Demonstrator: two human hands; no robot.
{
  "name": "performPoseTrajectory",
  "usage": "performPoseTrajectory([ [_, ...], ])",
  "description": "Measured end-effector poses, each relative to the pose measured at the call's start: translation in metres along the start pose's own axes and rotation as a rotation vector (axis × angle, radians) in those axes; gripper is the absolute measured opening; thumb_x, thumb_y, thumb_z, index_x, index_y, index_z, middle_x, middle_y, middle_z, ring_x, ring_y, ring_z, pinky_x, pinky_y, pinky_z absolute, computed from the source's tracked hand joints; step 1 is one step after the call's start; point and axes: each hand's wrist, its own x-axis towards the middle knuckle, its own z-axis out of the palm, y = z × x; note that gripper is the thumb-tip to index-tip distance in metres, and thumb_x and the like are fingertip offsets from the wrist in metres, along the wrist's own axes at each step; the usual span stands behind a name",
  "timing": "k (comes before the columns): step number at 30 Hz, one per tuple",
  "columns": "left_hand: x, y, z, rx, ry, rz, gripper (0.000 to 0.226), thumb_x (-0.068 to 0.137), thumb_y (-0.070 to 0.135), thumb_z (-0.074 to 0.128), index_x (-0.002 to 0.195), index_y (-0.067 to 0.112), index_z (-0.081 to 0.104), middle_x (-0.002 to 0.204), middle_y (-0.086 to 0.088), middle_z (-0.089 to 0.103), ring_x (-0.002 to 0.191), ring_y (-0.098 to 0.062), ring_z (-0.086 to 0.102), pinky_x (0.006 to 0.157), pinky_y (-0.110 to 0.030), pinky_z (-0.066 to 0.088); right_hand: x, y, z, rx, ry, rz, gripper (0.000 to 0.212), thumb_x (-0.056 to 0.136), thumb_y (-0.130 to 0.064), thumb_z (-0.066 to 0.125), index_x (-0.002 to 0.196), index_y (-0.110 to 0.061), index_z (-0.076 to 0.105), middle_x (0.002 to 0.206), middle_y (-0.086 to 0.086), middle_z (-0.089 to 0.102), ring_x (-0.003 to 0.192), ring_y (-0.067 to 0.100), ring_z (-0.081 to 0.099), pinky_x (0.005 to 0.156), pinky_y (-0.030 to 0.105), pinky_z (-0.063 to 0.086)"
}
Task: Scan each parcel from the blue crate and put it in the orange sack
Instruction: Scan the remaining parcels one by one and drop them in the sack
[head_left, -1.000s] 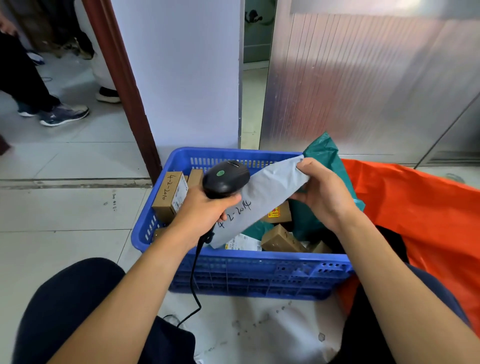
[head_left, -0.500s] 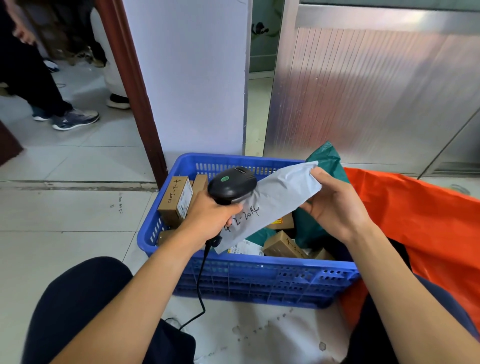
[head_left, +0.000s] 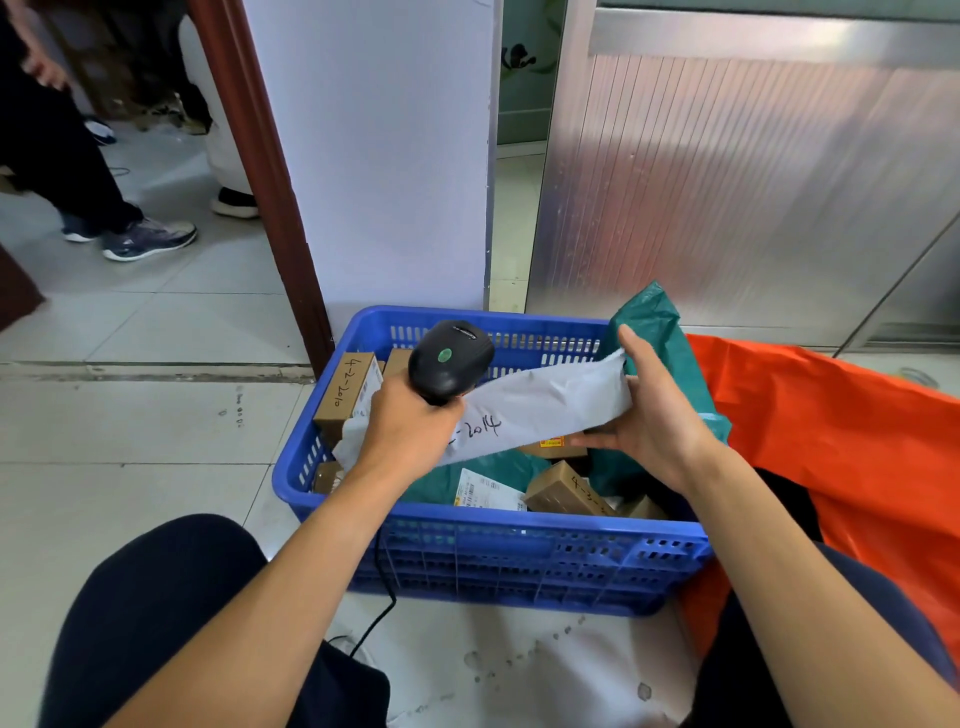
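The left hand (head_left: 410, 426) is wrapped tight around the scanner (head_left: 450, 360); the right hand (head_left: 655, 415) clasps a grey mailer (head_left: 540, 410) above the crate (head_left: 519, 561). Inside lie brown boxes (head_left: 563, 491) and green bags (head_left: 660, 332). The sack (head_left: 831, 441) touches its right side.

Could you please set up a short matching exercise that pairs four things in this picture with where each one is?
Things:
1. barcode scanner
2. grey mailer bag
3. orange sack
4. cardboard box marked 4-2-2010

Places:
A. standing at the left end of the blue crate
B. in the left hand
C. to the right of the crate
D. held at one end by the right hand, above the crate

Pairs: 1-B, 2-D, 3-C, 4-A
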Motion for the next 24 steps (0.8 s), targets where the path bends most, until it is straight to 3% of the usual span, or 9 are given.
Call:
performPoseTrajectory([
  [2,-0.003,0.002,0.0,0.049,0.008,0.048,0.011,0.087,0.003,0.073,0.093,0.012,0.072,0.077,-0.009,0.071,0.057,-0.003,0.064,0.045,-0.014,0.046,0.001,0.004,0.001,-0.083,-0.02,0.075,0.073,0.095,-0.072,0.039,0.129,-0.012,0.064,0.114,0.019,0.075,0.102,0.039,0.073,0.081,0.046,0.059],
  [7,-0.003,0.003,0.001,0.08,0.005,0.08,0.012,0.086,0.001,0.071,0.084,0.013,0.068,0.065,-0.005,0.062,0.059,-0.018,0.055,0.051,-0.024,0.041,-0.003,0.009,0.002,-0.203,-0.23,0.198,0.058,0.1,-0.057,0.045,0.129,-0.011,0.065,0.107,0.017,0.074,0.087,0.041,0.074,0.058,0.032,0.059],
  [10,-0.004,0.002,0.001,0.088,0.001,0.098,0.015,0.088,0.003,0.071,0.082,0.015,0.065,0.064,0.0,0.058,0.058,-0.012,0.052,0.051,-0.022,0.037,-0.006,0.013,0.005,-0.289,-0.309,0.168,0.033,0.104,-0.037,0.049,0.117,-0.016,0.069,0.098,0.014,0.073,0.083,0.037,0.073,0.056,0.03,0.057],
  [12,-0.005,0.002,0.002,0.082,-0.015,0.116,0.016,0.089,0.004,0.072,0.083,0.017,0.064,0.063,0.003,0.056,0.058,-0.008,0.051,0.049,-0.017,0.036,-0.005,0.017,0.008,-0.333,-0.335,0.172,0.029,0.103,-0.031,0.051,0.111,-0.014,0.073,0.098,0.013,0.073,0.082,0.036,0.071,0.057,0.031,0.055],
  [16,-0.011,0.001,0.008,0.064,-0.026,0.173,0.021,0.088,0.004,0.072,0.081,0.021,0.062,0.062,0.008,0.055,0.056,-0.004,0.053,0.05,-0.015,0.036,-0.007,0.025,0.021,-0.333,-0.435,0.252,0.043,0.098,-0.053,0.053,0.13,-0.025,0.063,0.117,0.017,0.073,0.067,0.026,0.066,0.053,0.03,0.049],
  [19,-0.017,0.002,0.013,0.053,-0.06,0.212,0.025,0.088,0.002,0.072,0.078,0.022,0.059,0.059,0.013,0.052,0.05,0.003,0.052,0.046,-0.01,0.035,-0.005,0.034,0.034,-0.381,-0.421,0.147,0.065,0.067,-0.062,0.061,0.121,-0.025,0.06,0.099,0.011,0.069,0.057,0.013,0.059,0.056,0.027,0.045],
  [22,-0.016,0.002,0.013,0.067,-0.078,0.191,0.032,0.087,0.002,0.072,0.073,0.025,0.055,0.054,0.013,0.048,0.045,-0.002,0.047,0.045,-0.011,0.033,0.008,0.036,0.037,-0.316,-0.244,0.224,0.055,0.081,-0.057,0.071,0.108,-0.009,0.067,0.089,0.013,0.067,0.057,0.019,0.058,0.058,0.03,0.048],
  [24,-0.014,0.001,0.012,0.064,-0.063,0.169,0.03,0.087,0.002,0.072,0.073,0.023,0.057,0.056,0.009,0.052,0.048,-0.007,0.049,0.047,-0.013,0.035,0.016,0.035,0.03,-0.461,-0.084,0.224,0.04,0.087,-0.05,0.072,0.091,-0.01,0.073,0.079,0.004,0.071,0.055,0.014,0.061,0.058,0.025,0.048],
])
